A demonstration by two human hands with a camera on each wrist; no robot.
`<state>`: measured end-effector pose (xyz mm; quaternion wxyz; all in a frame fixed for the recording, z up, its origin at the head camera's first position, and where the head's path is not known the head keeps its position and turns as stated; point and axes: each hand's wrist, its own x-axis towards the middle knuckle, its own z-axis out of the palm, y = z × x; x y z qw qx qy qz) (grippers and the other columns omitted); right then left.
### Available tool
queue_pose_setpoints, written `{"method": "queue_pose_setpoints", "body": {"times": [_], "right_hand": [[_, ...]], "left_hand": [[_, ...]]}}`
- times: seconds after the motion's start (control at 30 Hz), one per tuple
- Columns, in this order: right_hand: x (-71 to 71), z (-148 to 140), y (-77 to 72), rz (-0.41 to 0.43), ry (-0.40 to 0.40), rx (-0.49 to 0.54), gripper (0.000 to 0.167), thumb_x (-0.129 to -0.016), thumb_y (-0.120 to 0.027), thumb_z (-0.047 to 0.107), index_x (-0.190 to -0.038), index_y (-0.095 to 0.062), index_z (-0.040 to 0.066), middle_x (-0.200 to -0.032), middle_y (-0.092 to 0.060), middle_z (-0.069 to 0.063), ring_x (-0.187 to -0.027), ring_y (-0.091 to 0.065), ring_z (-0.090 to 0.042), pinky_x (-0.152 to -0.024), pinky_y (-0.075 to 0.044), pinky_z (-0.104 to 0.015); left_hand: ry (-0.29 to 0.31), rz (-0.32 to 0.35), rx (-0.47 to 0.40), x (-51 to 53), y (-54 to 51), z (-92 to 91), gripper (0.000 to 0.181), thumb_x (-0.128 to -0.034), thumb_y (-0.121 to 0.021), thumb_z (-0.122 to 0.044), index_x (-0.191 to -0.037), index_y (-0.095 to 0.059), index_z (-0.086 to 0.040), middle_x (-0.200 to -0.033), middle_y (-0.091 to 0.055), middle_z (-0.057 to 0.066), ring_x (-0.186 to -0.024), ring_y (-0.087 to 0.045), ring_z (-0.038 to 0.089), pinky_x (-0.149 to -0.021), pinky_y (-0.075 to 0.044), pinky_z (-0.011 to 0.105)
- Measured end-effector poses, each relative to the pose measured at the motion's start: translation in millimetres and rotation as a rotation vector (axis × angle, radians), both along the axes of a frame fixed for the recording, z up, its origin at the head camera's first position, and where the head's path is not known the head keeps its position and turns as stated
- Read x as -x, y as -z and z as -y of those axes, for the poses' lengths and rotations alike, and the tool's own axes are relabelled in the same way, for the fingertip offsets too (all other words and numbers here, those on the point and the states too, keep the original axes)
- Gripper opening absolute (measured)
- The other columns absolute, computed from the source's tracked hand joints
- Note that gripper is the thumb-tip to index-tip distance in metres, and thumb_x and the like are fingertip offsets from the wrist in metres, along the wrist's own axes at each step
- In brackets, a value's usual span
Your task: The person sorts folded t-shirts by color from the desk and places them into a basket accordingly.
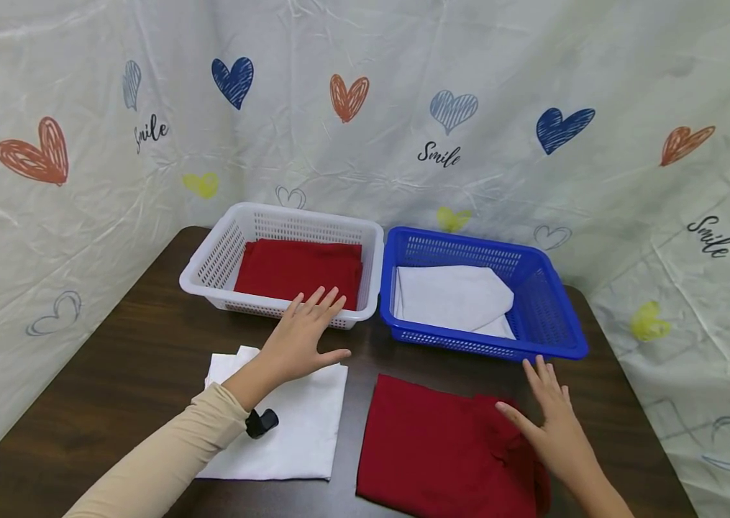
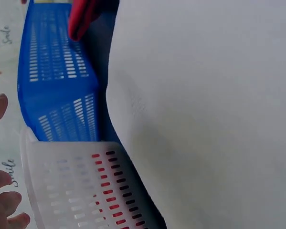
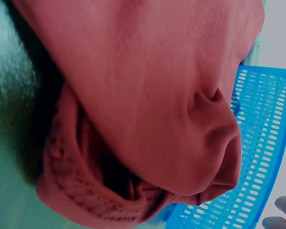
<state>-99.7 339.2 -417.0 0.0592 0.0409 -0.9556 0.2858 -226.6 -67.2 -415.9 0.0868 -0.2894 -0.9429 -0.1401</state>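
My left hand [image 1: 300,344] is held over the back edge of a folded white cloth [image 1: 300,439], fingers spread and holding nothing. Its fingertips overlap the near rim of a white basket [image 1: 206,277] in the head view. On the right, my right hand [image 1: 555,428] hovers with spread fingers by the right edge of a folded dark red cloth [image 1: 429,446]. That cloth is bunched at its right end, where a braided trim [image 3: 100,200] shows in the right wrist view. Whether either hand touches cloth cannot be told.
Inside the white basket lies a folded red cloth [image 1: 300,270]. Beside it a blue basket [image 1: 549,309] contains a folded white cloth [image 1: 452,298]. Both stand at the back of the dark wooden table [image 1: 112,367], before a white curtain [image 1: 365,165] printed with hearts.
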Motion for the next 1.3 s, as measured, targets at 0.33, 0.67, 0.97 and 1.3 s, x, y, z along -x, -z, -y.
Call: {"method": "queue_pose_setpoints", "body": {"times": [0.33,0.67,0.97,1.3], "right_hand": [[-8.3,8.7,0.2,0.038,0.005,0.021,0.086,-0.095,-0.065,0.038,-0.159,-0.017,0.008,-0.164,-0.008,-0.027,-0.154,0.008,-0.041,-0.12,0.011,-0.065],[-18.0,18.1,-5.0,0.102,0.044,0.05,0.087,-0.095,-0.065,0.04,-0.161,-0.014,0.017,-0.167,-0.006,-0.021,-0.155,0.006,-0.039,-0.12,0.001,-0.068],[-25.2,16.5,0.2,0.117,0.06,0.084,0.086,-0.094,-0.066,0.039,-0.16,-0.015,0.019,-0.167,-0.008,-0.019,-0.154,-0.002,-0.042,-0.119,-0.006,-0.069],[-28.3,14.0,4.0,0.336,0.13,0.069,0.095,-0.092,-0.064,0.054,-0.161,-0.007,0.021,-0.167,-0.005,-0.017,-0.147,-0.015,-0.055,-0.107,-0.02,-0.079]], "left_hand": [[0.04,0.006,0.003,-10.9,4.5,-9.5,0.089,-0.088,-0.063,-0.059,-0.158,-0.027,-0.017,-0.164,-0.029,0.005,-0.153,-0.024,0.03,-0.125,-0.018,0.055],[0.088,0.013,0.003,-22.9,7.2,-18.4,0.09,-0.0883,-0.063,-0.06,-0.158,-0.027,-0.017,-0.165,-0.026,0.004,-0.154,-0.022,0.029,-0.126,-0.015,0.056],[0.155,0.064,-0.047,-32.8,9.2,-26.4,0.086,-0.088,-0.067,-0.053,-0.157,-0.031,-0.015,-0.164,-0.03,0.005,-0.153,-0.024,0.028,-0.126,-0.018,0.054],[0.189,0.223,-0.13,-41.2,19.2,-33.4,0.088,-0.0867,-0.069,-0.051,-0.157,-0.03,-0.015,-0.164,-0.028,0.004,-0.153,-0.026,0.027,-0.124,-0.023,0.053]]}}
